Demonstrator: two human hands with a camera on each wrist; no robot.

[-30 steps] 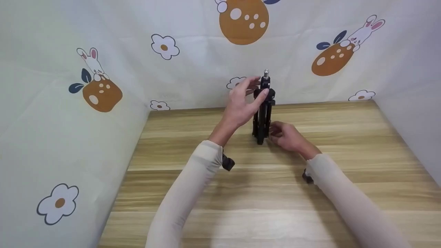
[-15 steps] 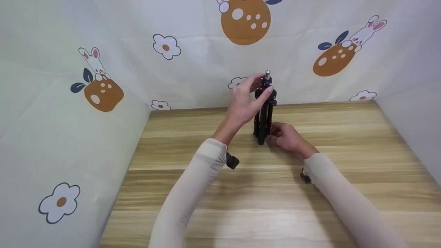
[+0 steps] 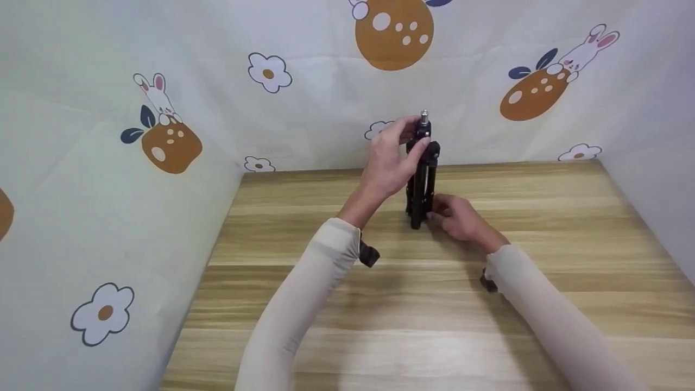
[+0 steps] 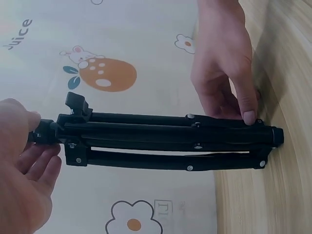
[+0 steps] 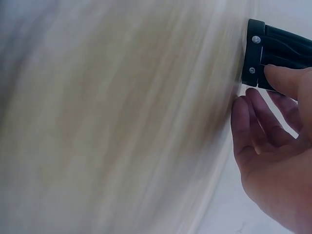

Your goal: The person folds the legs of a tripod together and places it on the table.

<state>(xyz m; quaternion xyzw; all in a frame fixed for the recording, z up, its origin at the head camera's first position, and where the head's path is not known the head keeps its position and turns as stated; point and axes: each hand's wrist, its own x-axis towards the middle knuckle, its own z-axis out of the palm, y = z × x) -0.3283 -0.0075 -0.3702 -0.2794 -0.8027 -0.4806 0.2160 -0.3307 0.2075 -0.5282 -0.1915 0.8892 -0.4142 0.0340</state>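
Observation:
A folded black tripod stand stands upright on the wood-grain table near the back wall, a silver stud at its top. My left hand holds the narrow neck below the stud, thumb on the near side and fingers behind. Low on the legs, my right hand pinches the stand's foot end, thumb laid against a leg. In the left wrist view the legs lie together, with a black knob near the collar. The right wrist view shows the riveted leg end by the thumb; some right fingertips are hidden behind the legs in the head view.
A pale patterned cloth rises right behind the stand and along both sides. The table spreads out in front. Black wrist mounts stick out from under both sleeves.
My left fingers have drawn in closer around the neck below the stud. The stand has turned slightly about its upright axis. My right hand stays low at the legs; the head view shifts slightly.

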